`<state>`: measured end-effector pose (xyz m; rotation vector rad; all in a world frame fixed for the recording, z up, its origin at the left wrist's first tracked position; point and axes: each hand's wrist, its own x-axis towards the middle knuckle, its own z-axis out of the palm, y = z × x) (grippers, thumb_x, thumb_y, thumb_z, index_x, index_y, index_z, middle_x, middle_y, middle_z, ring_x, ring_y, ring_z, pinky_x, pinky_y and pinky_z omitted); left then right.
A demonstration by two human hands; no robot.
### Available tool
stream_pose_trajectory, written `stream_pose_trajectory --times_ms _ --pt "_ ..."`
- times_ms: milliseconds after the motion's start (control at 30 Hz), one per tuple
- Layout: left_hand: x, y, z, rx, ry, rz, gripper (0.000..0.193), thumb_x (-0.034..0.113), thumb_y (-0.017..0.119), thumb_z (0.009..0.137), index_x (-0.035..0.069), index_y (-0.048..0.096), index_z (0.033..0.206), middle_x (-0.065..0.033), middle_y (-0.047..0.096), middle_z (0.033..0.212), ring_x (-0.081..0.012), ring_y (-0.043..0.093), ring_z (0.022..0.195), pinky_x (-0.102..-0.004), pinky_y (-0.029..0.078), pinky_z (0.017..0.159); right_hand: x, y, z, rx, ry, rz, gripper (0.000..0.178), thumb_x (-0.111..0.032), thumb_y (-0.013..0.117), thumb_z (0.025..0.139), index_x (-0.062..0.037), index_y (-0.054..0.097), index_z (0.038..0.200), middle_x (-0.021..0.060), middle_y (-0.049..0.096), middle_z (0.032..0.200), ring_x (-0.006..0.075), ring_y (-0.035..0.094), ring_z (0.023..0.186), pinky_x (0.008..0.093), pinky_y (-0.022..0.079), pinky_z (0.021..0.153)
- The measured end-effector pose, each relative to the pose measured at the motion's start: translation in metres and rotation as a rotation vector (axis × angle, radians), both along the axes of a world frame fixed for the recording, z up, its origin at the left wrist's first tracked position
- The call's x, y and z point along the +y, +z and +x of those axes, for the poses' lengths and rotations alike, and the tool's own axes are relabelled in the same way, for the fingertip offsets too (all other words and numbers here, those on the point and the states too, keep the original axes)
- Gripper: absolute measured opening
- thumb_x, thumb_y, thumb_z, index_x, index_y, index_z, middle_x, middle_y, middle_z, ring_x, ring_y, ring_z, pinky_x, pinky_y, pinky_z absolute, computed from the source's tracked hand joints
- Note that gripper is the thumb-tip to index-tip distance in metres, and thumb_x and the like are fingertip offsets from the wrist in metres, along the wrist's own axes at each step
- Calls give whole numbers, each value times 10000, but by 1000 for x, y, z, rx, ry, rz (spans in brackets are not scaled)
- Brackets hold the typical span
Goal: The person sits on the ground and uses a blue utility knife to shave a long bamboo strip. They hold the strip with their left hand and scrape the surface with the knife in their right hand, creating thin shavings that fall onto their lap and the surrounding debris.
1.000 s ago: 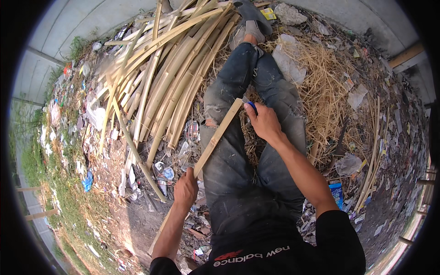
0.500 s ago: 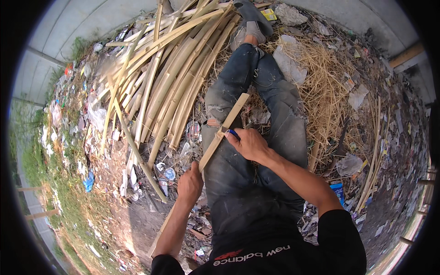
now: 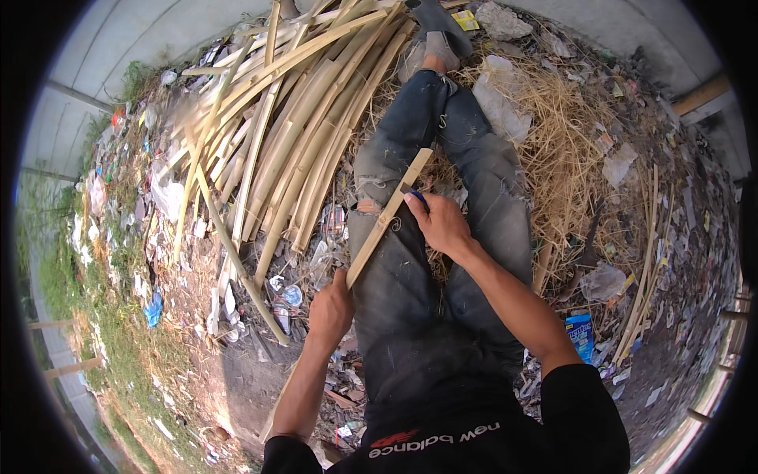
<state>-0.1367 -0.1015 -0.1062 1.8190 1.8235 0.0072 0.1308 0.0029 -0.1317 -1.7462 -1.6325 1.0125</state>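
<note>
A long split bamboo strip (image 3: 388,219) slants across my thighs, its far end raised over the gap between my knees. My left hand (image 3: 330,310) is closed around it beside my left thigh. The strip's near part runs back beneath my left forearm. Closer to the far end, my right hand (image 3: 439,224) grips a small blue-handled knife (image 3: 418,201) against the strip; the blade is mostly hidden. A thin curl of shaving hangs off the strip's edge just below the knife.
A pile of split bamboo (image 3: 296,134) lies ahead on the left. Dry straw-like shavings (image 3: 572,150) heap beyond my right leg, with thin strips (image 3: 646,261) farther right. Litter covers the ground, including a blue packet (image 3: 579,338). A grey wall (image 3: 174,47) stands behind.
My right hand has moved away from me along the strip with the knife, toward its far end. My left hand keeps its hold, shifted very slightly.
</note>
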Motion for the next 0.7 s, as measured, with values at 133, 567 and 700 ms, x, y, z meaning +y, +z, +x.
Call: stream_pose_trajectory --times_ms 133,567,700 --pt "10 -5 2 -57 -12 20 191 70 497 982 22 543 1161 -340 697 868 -572 679 859 -652 525 771 -37 -8 -25 -20 217 63 563 -481 567 1075 20 648 832 247 633 659 475 654 652 551 476 598" --pt "13 -21 -12 -295 -83 82 210 44 548 963 -24 570 1161 -369 657 835 -584 642 873 -632 499 771 12 -6 34 21 -69 200 589 -484 534 1100 16 647 809 198 570 619 369 561 563 464 429 578" --pt "19 -14 -10 -305 -65 23 177 134 556 1040 -18 576 1129 -372 641 833 -588 622 879 -623 480 754 43 8 42 -132 -139 116 582 -509 516 1091 11 713 916 264 700 775 498 695 813 572 533 713"
